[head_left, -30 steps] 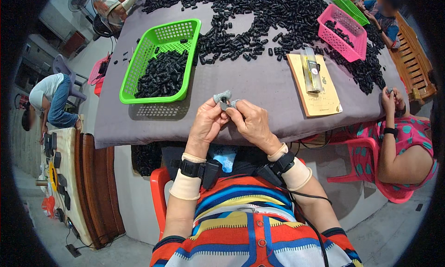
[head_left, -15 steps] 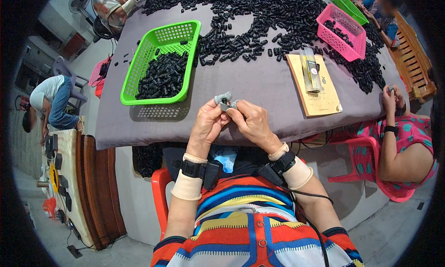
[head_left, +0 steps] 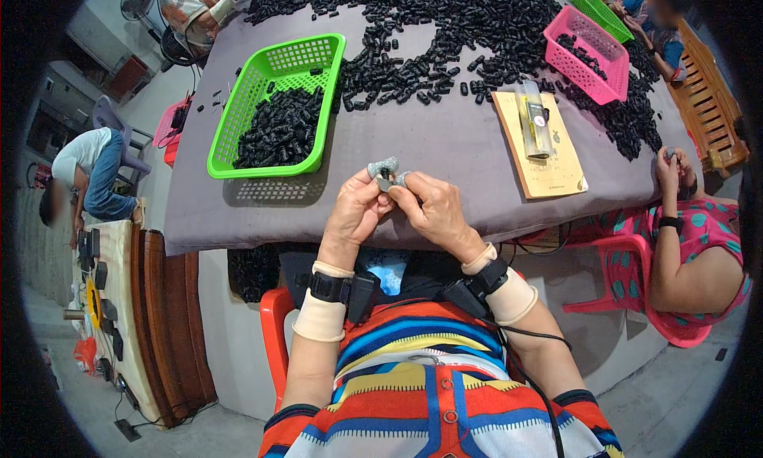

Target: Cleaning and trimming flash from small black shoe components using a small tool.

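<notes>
My left hand (head_left: 354,209) and my right hand (head_left: 436,211) meet above the near edge of the cloth-covered table. Grey covers sit on a fingertip of each hand. Between the pinched fingers is a small black part (head_left: 387,173), mostly hidden, so its exact kind does not show. Both hands appear closed on it, thumbs towards each other. To the left of them stands a green plastic basket (head_left: 262,172), partly filled with short black ribbed pieces (head_left: 280,128). A large heap of similar black pieces (head_left: 445,29) spreads across the far side of the table.
At right lies a tan booklet (head_left: 548,180) with a clear-and-yellow case (head_left: 532,124) on it. A pink basket (head_left: 588,81) and another green basket (head_left: 600,13) stand at the far right. Co-workers sit right and far; a person (head_left: 83,168) bends over at left.
Hardly anything differs. My hands stay together around the small black part, with only a slight shift of the fingers.
</notes>
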Demonstrator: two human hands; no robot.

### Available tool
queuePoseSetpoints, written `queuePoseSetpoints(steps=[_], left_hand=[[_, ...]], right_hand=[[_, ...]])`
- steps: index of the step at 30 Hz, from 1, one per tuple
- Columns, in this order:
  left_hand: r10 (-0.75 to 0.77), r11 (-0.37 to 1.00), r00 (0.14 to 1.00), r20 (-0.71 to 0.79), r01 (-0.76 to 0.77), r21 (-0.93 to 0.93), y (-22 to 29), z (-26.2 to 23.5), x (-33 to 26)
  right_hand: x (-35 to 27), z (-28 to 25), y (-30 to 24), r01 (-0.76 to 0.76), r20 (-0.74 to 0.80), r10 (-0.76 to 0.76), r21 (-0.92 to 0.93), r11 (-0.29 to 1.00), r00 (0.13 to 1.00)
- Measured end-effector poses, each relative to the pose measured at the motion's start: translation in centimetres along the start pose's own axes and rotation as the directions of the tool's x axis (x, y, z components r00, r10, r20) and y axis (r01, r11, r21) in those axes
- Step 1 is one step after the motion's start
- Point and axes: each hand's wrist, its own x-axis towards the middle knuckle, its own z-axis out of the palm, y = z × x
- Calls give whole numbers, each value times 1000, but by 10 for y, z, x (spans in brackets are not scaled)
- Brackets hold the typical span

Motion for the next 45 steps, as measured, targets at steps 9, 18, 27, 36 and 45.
queuePoseSetpoints(steps=[9, 18, 27, 36, 45], left_hand=[[-3, 1000, 1000, 27, 3, -9, 1, 1, -1], [-20, 1000, 1000, 13, 20, 6, 2, 3, -1], [11, 999, 1000, -20, -11, 39, -1, 4, 0], [14, 999, 1000, -1, -14, 50, 0, 2, -1], [9, 999, 1000, 16, -10, 43, 0, 1, 0]], right_hand=[[0, 1, 1, -3, 0, 3, -14, 1000, 1000], [1, 1, 0, -7, 28, 9, -62, 998, 1000], [1, 4, -1, -7, 4, 7, -56, 998, 1000], [1, 3, -4, -35, 18, 37, -85, 996, 999], [1, 5, -1, -8, -25, 6, -90, 996, 1000]])
